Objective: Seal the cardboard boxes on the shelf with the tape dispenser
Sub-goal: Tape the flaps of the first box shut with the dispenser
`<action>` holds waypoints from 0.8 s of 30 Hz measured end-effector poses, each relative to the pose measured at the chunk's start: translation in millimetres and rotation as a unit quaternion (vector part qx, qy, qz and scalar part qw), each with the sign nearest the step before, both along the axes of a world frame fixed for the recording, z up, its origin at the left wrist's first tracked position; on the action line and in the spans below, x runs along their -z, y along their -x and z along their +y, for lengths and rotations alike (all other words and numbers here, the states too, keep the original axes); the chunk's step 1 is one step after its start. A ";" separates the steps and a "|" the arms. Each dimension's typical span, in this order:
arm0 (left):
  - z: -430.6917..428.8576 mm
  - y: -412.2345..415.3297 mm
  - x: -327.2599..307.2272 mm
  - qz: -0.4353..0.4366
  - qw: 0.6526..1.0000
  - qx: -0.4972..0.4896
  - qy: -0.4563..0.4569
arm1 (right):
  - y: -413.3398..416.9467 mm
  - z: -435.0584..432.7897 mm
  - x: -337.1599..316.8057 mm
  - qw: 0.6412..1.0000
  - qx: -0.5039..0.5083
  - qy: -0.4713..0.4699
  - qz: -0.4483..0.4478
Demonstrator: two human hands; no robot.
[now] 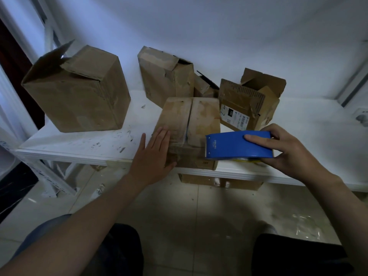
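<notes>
Front box [197, 124] at shelf [79, 144] edge, seam untaped, I judge. My left hand [154, 156] flat, steadying it; right hand [288, 152] grips blue tape dispenser [235, 145] at box's right. Next: lay tape along seam.

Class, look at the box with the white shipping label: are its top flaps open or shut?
Open: the labelled box has flaps standing up and apart, its top uncovered.
</notes>
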State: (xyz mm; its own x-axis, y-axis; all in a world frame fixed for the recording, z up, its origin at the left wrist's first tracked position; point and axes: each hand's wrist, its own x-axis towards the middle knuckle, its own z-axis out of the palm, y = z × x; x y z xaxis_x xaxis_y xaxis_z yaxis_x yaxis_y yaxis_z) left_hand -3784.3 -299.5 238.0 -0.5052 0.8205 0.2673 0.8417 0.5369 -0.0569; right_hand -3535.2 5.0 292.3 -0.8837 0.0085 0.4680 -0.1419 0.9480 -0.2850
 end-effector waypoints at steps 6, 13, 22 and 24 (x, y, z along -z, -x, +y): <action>3.6 2.2 1.0 0.034 0.999 -0.013 0.007 | 5.6 5.5 14.1 1.000 0.019 0.008 -0.003; 21.8 -18.4 4.4 0.065 0.998 -0.025 0.008 | 9.7 8.0 16.0 0.999 0.019 0.039 -0.001; 78.7 -44.9 -1.6 0.067 0.995 0.061 0.046 | 7.2 7.4 22.4 0.999 0.012 0.047 -0.001; 78.3 -44.5 -2.2 0.071 0.994 0.060 0.048 | 6.0 7.5 23.4 0.999 0.014 0.045 -0.003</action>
